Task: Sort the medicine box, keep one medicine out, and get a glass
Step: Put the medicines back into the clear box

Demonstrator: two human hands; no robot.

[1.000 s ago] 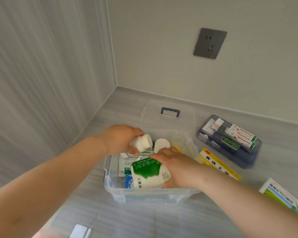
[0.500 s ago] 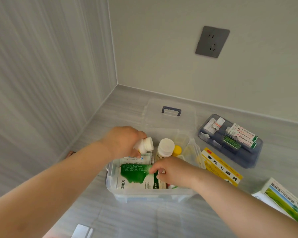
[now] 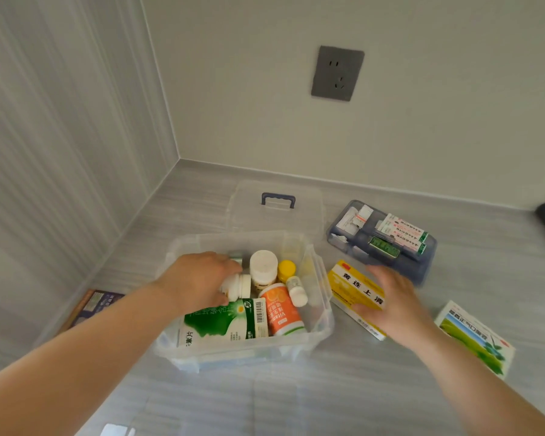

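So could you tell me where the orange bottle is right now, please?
In the head view the orange bottle lies on its side inside the clear box, between the green-and-white carton and the small white bottle.

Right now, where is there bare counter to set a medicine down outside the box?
Bare counter lies in front of the clear box, between the two forearms, and at the left toward the striped wall. The right side is crowded: yellow carton under the right hand, green-and-white carton, blue tray. The lid fills the space behind.
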